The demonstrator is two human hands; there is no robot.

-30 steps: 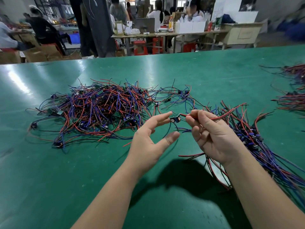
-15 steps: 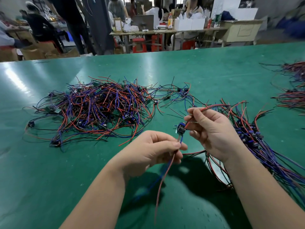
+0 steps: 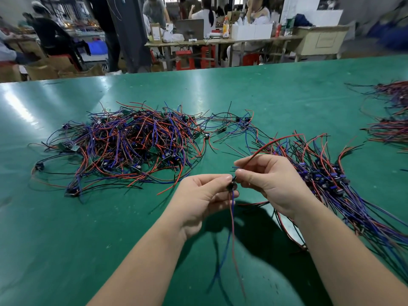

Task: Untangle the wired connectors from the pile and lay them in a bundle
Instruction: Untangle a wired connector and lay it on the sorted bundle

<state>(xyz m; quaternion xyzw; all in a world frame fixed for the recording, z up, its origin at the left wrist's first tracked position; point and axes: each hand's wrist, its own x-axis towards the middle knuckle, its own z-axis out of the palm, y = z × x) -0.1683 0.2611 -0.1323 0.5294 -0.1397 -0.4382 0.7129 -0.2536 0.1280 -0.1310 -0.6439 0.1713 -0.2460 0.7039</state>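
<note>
Left forearm (image 3: 136, 261) and right forearm (image 3: 344, 257) rise from the lower edge and converge at centre. Left hand (image 3: 205, 195), fingers curled, pinches a wired connector (image 3: 232, 186). Right hand (image 3: 272, 182), fingers curled, pinches a red wire (image 3: 276, 140) just beside the left thumb tip.

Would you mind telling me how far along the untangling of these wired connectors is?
Partly done. A bundle of untangled connectors lies aligned on the right of the green table. In hand: the left hand and right hand pinch one wired connector, its red and blue wires hanging down. Left to do: the tangled pile, which looks at least as large as the bundle.
</note>
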